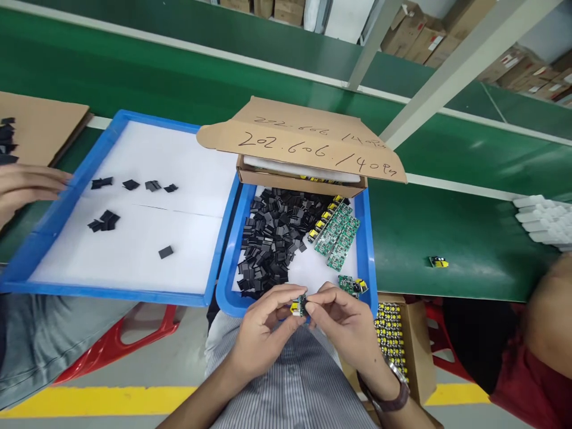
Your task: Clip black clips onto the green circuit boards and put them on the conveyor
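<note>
In front of my shirt, at the near edge of a blue tray (367,238), my left hand (263,328) pinches a small circuit board (300,306) with a yellow component. My right hand (346,322) closes its thumb and fingers on the board's right side, where something dark shows; whether that is a separate black piece I cannot tell. A heap of black plastic pieces (272,232) fills the tray's left part. On the right lie green circuit board panels (342,241), some with yellow components, and a loose board (353,285) close to my right hand.
An open cardboard box (304,182) with handwriting on its flap stands at the tray's far edge. To the left, a larger blue tray (120,291) holds several black pieces; a co-worker's hand (31,187) is beside it. Another carton (420,351) of yellow-topped parts is below right.
</note>
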`<state>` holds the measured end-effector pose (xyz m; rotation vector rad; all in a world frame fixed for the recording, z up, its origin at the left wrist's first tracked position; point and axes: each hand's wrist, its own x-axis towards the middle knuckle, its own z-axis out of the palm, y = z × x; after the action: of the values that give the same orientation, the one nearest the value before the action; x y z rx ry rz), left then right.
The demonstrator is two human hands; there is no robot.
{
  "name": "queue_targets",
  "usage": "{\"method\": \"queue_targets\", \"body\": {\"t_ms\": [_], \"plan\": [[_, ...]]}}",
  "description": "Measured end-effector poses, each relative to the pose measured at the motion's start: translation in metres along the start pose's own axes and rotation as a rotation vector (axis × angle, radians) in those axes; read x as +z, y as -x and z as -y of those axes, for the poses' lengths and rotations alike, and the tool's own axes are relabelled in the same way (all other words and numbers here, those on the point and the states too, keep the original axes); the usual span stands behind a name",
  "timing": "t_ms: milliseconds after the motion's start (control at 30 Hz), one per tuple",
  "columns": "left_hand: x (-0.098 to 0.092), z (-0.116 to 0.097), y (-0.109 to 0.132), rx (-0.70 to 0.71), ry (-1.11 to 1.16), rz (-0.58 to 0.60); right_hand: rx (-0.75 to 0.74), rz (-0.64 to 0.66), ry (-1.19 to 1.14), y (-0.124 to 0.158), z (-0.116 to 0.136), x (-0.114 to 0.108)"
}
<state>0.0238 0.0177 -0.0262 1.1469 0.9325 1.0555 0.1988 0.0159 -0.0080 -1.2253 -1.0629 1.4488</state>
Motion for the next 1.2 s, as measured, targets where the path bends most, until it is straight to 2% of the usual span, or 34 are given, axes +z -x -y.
{"method": "queue_targets", "body": {"t_ms": [100, 267, 433, 600, 833, 900, 1067, 1200], "plan": [[-0.001, 0.002, 0.001, 0.054, -0.084, -0.025, -0.023, -0.01, 0.057, 0.002, 0.0, 0.001], [-0.003, 0.006, 0.002, 0.163, -0.256, -0.02, 0.047, 0.069, 0.03, 0.001, 0.004, -0.005], [-0.001, 0.007, 0.001, 0.208, -0.208, -0.019, 0.051, 0.086, 0.089, -0.001, 0.009, -0.007], [0.0, 0.003, 0.0, 0.224, -0.173, -0.013, 0.115, 0.139, 0.075, -0.005, 0.014, -0.008], [0.002, 0.003, 0.001, 0.264, -0.288, 0.016, 0.038, 0.21, 0.279, -0.005, 0.019, -0.017], [0.003, 0.001, 0.001, 0.299, -0.334, 0.027, 0.07, 0.214, 0.224, -0.007, 0.018, -0.02], [0.01, -0.016, -0.002, 0.275, -0.368, 0.045, 0.195, 0.252, -0.136, -0.014, 0.012, -0.027], [0.012, -0.029, -0.006, 0.266, -0.381, 0.021, 0.245, 0.247, -0.256, -0.015, 0.003, -0.028]]}}
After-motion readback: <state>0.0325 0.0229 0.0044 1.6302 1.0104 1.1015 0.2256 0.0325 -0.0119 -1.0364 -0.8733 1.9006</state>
